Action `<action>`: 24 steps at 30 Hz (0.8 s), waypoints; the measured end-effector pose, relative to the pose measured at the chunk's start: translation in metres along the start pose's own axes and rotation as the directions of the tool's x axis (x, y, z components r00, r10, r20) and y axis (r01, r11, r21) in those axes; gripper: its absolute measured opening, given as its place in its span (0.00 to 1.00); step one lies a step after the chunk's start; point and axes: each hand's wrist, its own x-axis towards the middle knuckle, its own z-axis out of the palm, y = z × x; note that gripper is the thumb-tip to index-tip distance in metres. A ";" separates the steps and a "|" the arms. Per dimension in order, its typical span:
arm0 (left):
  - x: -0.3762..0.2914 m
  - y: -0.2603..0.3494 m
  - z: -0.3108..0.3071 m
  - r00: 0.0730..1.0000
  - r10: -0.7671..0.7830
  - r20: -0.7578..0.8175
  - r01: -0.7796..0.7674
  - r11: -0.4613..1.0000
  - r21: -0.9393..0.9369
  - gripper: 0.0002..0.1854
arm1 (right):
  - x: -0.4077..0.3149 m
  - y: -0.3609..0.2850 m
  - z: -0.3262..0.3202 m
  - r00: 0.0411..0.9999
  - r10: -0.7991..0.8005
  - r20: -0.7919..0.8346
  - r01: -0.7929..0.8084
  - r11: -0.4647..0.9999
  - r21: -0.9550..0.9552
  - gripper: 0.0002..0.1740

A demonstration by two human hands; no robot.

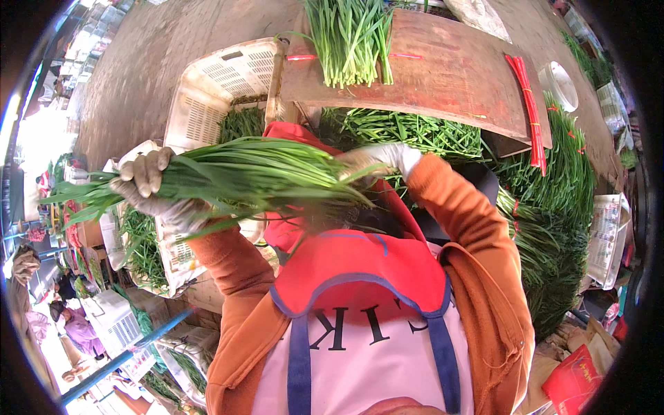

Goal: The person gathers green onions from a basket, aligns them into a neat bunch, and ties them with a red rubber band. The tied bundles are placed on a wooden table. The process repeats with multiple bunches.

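Note:
My left hand point(148, 179), in a dirty glove, is closed around the leafy end of a bunch of long flat green leaves point(249, 174), probably garlic chives. The bunch lies crosswise over the red apron point(358, 264). At its paler stem end is my gloved right hand point(371, 158), blurred, its fingers partly hidden, so its hold cannot be told. Beyond the hands, a trimmed bundle of the same greens point(353, 46) rests on a wooden board point(446, 67), across a red strip. A bunch of red ties point(529, 114) lies at the board's right end.
A white plastic crate point(207, 78) with some greens stands at upper left, another crate point(111, 233) at left. Loose greens point(415, 132) lie below the board. Tied bundles point(555, 171) are piled at right, near a white bucket point(559, 85). A person point(80, 329) is at far lower left.

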 end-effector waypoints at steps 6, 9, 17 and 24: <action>-0.048 -0.032 -0.120 0.550 0.393 -0.737 0.146 0.824 0.548 0.22 | -0.051 0.072 0.016 0.910 0.218 -0.352 -0.207 0.976 0.069 0.29; -0.074 -0.029 -0.169 0.634 0.178 -0.753 0.152 0.926 0.346 0.20 | -0.068 0.068 0.008 0.665 0.250 -0.703 -0.267 0.960 0.089 0.19; -0.110 -0.008 -0.210 0.456 0.317 -0.831 0.219 0.866 0.450 0.29 | -0.208 0.046 -0.008 0.423 0.228 -0.877 -0.352 0.933 0.073 0.28; -0.114 -0.006 -0.167 0.530 0.275 -0.802 0.086 0.924 0.374 0.24 | -0.058 0.035 0.041 0.472 -0.366 -0.802 -0.341 0.763 -0.549 0.51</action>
